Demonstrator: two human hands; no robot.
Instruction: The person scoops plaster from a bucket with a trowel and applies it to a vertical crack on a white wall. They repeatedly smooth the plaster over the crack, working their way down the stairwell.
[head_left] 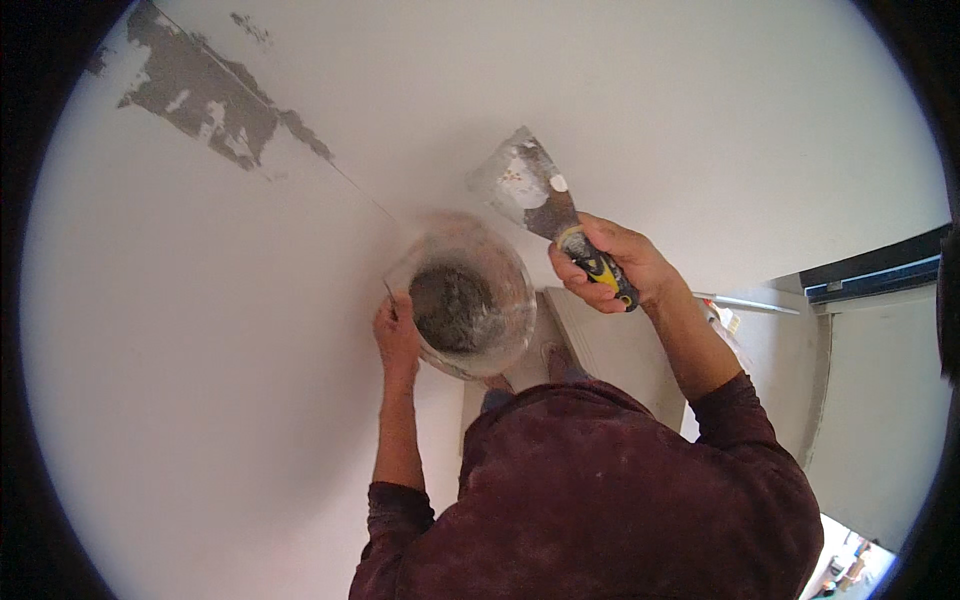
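My right hand (pixel 610 265) is closed around the black and yellow handle of a putty knife (pixel 535 190). Its wide blade points up and to the left, smeared with white and grey material. To its lower left hangs or stands a translucent plastic bucket (pixel 515 290); I cannot tell what bears its weight. Grey, wet-looking plaster (pixel 455 305) lies inside it. At the bucket's left side my left hand (pixel 398 335) is closed on the bucket by its thin handle or edge; the exact grip is partly hidden. The knife blade is apart from the bucket.
A pale wall (pixel 250 330) fills the left and upper view, with a rough grey patch (pixel 210 100) and a thin crack running from it toward the bucket. Pale boards (pixel 610 350) lie beside my feet. At right are a white rod (pixel 750 302) and a dark-framed opening (pixel 870 280).
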